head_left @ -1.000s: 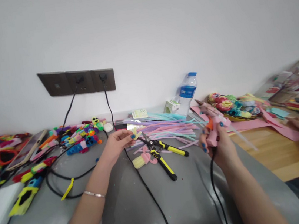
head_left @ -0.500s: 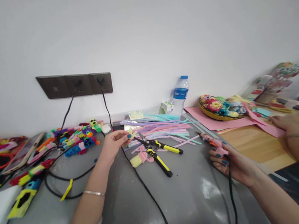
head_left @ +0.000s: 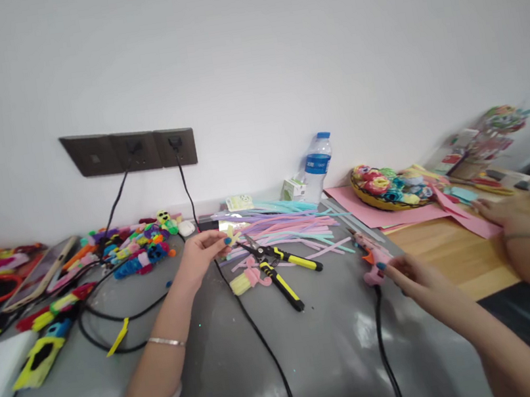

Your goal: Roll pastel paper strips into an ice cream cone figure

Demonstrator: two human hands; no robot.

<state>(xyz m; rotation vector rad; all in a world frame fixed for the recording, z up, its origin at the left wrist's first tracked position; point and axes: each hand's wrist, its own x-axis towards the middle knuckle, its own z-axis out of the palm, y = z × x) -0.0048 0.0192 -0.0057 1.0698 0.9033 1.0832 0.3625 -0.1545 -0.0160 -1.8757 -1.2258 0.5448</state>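
Note:
My left hand (head_left: 201,258) pinches a small pale-yellow fuzzy piece (head_left: 233,235) between thumb and fingertips, just above the tips of the pliers (head_left: 278,266). The pliers have black and yellow handles, spread apart on the grey table. Beside them lies a pink and pale-yellow fuzzy figure (head_left: 250,278). On the right, my right hand (head_left: 409,276) has thumb and index finger closed at the back of a pink glue gun (head_left: 376,255), whose nozzle points away and left. The gun appears to lie at the table surface. Behind the pliers is a spread of pastel pipe cleaners (head_left: 293,224).
A water bottle (head_left: 319,167) stands by the wall. At right are a basket of fuzzy flowers (head_left: 388,190), pink paper (head_left: 345,203) and another person's hand (head_left: 499,213). Colourful fuzzy crafts (head_left: 140,250), a phone (head_left: 41,271) and black cables (head_left: 261,338) spread leftward.
My right hand has lowered the glue gun slightly and loosened from a full grip around its handle to fingertips at its back. My left hand stays nearly still with the yellow piece.

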